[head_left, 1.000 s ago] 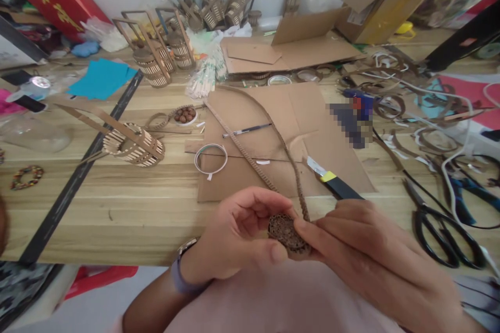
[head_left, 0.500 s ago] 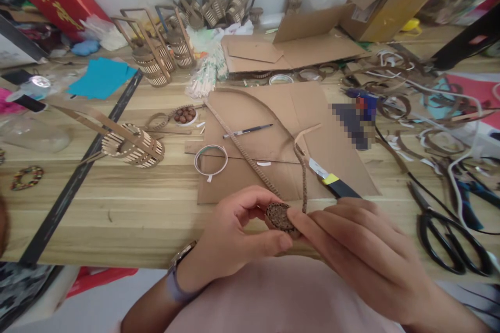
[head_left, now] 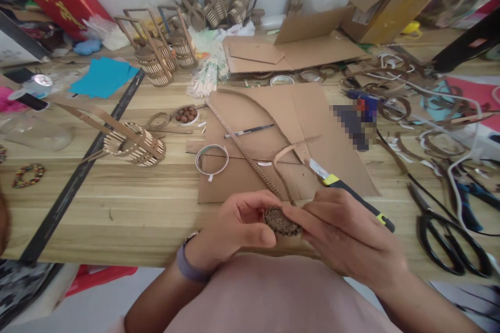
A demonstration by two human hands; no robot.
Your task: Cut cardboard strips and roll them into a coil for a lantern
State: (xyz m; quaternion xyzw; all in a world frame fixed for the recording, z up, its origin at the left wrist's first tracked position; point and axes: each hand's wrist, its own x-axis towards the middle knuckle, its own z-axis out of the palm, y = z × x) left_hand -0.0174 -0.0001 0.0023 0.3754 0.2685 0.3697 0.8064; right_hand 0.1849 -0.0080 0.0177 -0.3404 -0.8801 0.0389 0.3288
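Close to my body, at the table's front edge, both hands grip a tightly wound coil of corrugated cardboard strip (head_left: 282, 221). My left hand (head_left: 242, 226) pinches it from the left between thumb and fingers. From the other side my right hand (head_left: 336, 229) presses its fingers against the coil's rim. A loose tail of the cardboard strip (head_left: 282, 179) rises from the coil and bends right. Just beyond my hands, a utility knife (head_left: 344, 187) with a black and yellow handle lies partly on a flat cardboard sheet (head_left: 230, 183). Another corrugated strip (head_left: 250, 158) lies across that sheet.
A pen (head_left: 250, 131) and a roll of tape (head_left: 211, 159) lie on the cardboard. Leftward stands a small slatted basket (head_left: 135, 145), near a bowl of brown beads (head_left: 186, 114). Black scissors (head_left: 449, 239), a glue gun (head_left: 357, 114) and tangled strips are at the right.
The coil has turned in my fingers, and its loose tail has swung left and grown shorter. My right hand has shifted left, uncovering more of the knife handle.
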